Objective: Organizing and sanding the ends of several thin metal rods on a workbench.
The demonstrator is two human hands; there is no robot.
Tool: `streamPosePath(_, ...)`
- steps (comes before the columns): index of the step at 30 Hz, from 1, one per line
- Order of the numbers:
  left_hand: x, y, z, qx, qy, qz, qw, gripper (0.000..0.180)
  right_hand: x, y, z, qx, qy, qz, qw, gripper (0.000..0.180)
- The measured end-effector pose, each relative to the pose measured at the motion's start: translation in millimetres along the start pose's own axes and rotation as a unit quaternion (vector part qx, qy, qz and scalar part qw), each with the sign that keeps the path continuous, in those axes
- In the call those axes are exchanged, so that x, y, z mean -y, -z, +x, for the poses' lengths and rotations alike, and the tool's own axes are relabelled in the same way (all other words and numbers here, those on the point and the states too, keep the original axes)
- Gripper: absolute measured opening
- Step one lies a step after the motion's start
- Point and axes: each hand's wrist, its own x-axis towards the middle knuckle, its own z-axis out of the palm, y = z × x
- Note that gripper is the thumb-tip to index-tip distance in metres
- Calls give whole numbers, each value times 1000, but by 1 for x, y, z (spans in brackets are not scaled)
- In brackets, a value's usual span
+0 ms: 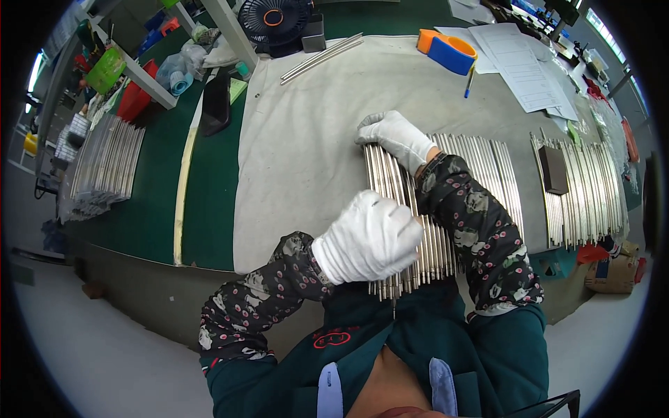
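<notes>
Both my hands wear white gloves. My left hand (pixel 368 238) is closed into a fist over the near ends of a row of thin shiny metal rods (pixel 446 209) lying side by side on a grey cloth (pixel 306 146); a thin tool tip seems to poke out below the fist. My right hand (pixel 396 136) rests flat on the far ends of the same rods, at the row's left edge. My patterned sleeves cross over the rods.
A second batch of metal rods (pixel 585 188) with a dark block (pixel 554 169) on it lies to the right. More rods (pixel 104 167) lie on the left. Papers (pixel 523 66), a blue and orange tape roll (pixel 449 52), a pen, a fan (pixel 275 21) and a dark phone (pixel 216 101) sit farther back.
</notes>
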Motion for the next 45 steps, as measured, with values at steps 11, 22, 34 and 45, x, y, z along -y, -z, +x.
streamPosePath(11, 41, -39, 4, 27, -260, -65, 963, 50, 59, 0, -20, -335, 417, -538, 651, 22)
streamPosePath(22, 69, -19, -73, 27, -162, -54, 985, 66, -22, 13, -136, 119, 373, -569, 724, 74)
streamPosePath(34, 66, 19, -149, 88, 26, 33, 995, 81, -31, -30, -103, 218, 422, -554, 684, 83)
streamPosePath(45, 35, 3, -155, -87, 132, -25, 987, 91, -28, -76, -86, 257, 497, -438, 704, 84)
